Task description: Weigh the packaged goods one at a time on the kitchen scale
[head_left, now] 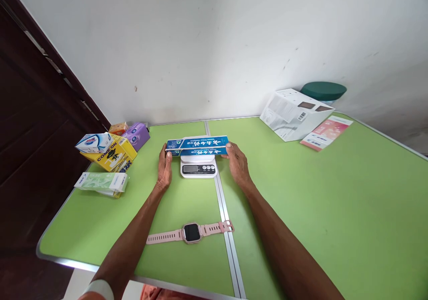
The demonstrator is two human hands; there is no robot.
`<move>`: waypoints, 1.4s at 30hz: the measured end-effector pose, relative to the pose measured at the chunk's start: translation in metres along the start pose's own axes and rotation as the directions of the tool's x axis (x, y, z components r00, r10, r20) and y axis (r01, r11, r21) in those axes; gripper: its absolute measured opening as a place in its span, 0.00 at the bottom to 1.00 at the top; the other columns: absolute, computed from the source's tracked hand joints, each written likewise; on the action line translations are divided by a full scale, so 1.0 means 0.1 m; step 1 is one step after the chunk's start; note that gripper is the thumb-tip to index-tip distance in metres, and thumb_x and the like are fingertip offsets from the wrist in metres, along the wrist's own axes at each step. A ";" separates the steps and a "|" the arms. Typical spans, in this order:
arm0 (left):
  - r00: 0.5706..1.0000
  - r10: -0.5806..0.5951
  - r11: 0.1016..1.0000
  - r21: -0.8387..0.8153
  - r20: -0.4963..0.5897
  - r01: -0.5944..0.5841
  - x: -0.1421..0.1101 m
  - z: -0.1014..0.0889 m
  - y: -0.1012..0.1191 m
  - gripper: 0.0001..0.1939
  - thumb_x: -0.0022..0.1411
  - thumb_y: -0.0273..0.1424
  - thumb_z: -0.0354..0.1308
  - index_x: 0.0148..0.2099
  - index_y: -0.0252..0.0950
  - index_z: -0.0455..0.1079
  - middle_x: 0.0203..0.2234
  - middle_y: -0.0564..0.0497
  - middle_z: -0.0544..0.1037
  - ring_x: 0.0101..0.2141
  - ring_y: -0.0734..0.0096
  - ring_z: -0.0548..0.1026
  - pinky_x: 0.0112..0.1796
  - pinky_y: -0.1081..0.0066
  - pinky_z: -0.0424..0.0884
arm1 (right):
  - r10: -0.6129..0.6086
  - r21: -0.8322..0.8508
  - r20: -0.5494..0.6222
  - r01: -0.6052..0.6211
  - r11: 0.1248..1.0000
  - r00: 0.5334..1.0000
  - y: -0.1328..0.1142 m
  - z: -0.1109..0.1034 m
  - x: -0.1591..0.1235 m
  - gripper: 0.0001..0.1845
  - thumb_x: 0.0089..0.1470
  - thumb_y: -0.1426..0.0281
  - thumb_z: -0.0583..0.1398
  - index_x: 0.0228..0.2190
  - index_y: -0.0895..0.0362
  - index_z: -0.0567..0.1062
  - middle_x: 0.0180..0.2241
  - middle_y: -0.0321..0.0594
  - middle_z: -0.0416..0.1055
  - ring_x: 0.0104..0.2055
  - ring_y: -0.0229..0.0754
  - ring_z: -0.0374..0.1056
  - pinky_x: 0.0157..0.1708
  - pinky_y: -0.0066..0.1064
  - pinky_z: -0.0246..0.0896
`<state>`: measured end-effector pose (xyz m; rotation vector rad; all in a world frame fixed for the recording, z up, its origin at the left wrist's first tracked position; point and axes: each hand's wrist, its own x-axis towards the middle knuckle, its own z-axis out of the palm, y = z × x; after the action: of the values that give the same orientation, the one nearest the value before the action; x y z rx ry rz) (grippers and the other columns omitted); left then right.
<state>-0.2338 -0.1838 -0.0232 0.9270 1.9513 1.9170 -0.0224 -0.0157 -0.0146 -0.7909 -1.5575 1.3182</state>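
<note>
A long blue toothpaste box (200, 143) lies crosswise over a white kitchen scale (198, 171). My left hand (164, 167) grips the box's left end, thumb at the front corner. At the opposite end, my right hand (238, 161) holds it with the thumb on top. The box hides the scale's weighing plate, while the dark display and buttons show below it. Whether the box rests on the plate or hovers just above it, I cannot tell. Nearer to me, a pink-strapped smartwatch (191, 232) lies stretched out on the green table (321, 219).
At the left stand a yellow box (115, 154), a white-and-blue box (93, 142), a purple package (136, 136), a small orange box (118, 128) and a green-and-white packet (102, 182). On the back right are a white carton (290, 115), a dark green lid (323, 89) and a pink packet (326, 133).
</note>
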 end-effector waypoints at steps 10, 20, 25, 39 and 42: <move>0.999 -0.048 0.999 0.004 0.020 0.048 0.07 -0.03 0.02 0.47 0.72 0.68 0.59 0.80 0.45 0.66 0.81 0.40 0.65 0.81 0.44 0.60 0.80 0.47 0.59 | 0.011 0.016 0.009 -0.011 1.000 1.000 -0.03 0.00 -0.01 0.46 0.62 0.26 0.58 0.55 0.52 0.83 0.57 0.52 0.84 0.60 0.63 0.80 0.58 0.58 0.82; 0.990 -0.061 0.997 0.062 0.126 0.054 0.40 -0.10 0.15 0.51 0.61 0.71 0.66 0.69 0.37 0.76 0.68 0.35 0.81 0.71 0.38 0.76 0.74 0.43 0.70 | 0.043 0.096 -0.007 -0.042 0.994 0.999 -0.04 0.02 0.03 0.46 0.59 0.28 0.62 0.54 0.55 0.81 0.54 0.53 0.85 0.56 0.61 0.80 0.58 0.55 0.80; 0.986 -0.051 0.993 0.109 0.157 0.034 0.42 -0.08 0.39 0.53 0.55 0.73 0.70 0.66 0.37 0.76 0.65 0.34 0.83 0.65 0.38 0.81 0.67 0.43 0.76 | 0.085 0.179 0.001 -0.084 0.980 0.996 -0.15 -0.08 0.06 0.41 0.56 0.28 0.64 0.48 0.52 0.83 0.49 0.45 0.85 0.51 0.57 0.80 0.51 0.50 0.82; 0.717 0.092 0.934 0.189 0.691 -0.303 -0.71 1.48 1.02 0.25 0.62 0.47 0.75 0.55 0.41 0.75 0.47 0.45 0.89 0.47 0.53 0.86 0.50 0.53 0.82 | -0.039 0.013 -0.606 0.060 0.998 0.795 -0.27 -2.09 -0.24 0.44 0.51 0.23 0.62 0.37 0.52 0.78 0.35 0.38 0.76 0.38 0.45 0.72 0.39 0.39 0.78; 0.662 0.073 0.895 0.244 0.746 -0.373 -0.92 1.92 0.91 0.23 0.64 0.47 0.74 0.54 0.42 0.74 0.47 0.46 0.89 0.46 0.53 0.86 0.49 0.56 0.81 | -0.069 -0.138 -0.658 -0.030 0.990 0.750 -0.17 -2.50 -0.35 0.46 0.53 0.20 0.55 0.35 0.52 0.75 0.32 0.38 0.74 0.38 0.48 0.71 0.42 0.42 0.77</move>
<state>-0.0265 -0.0913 0.0223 1.7858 1.7436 0.9600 0.2228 0.0449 -0.0047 -1.1753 -1.0716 0.7692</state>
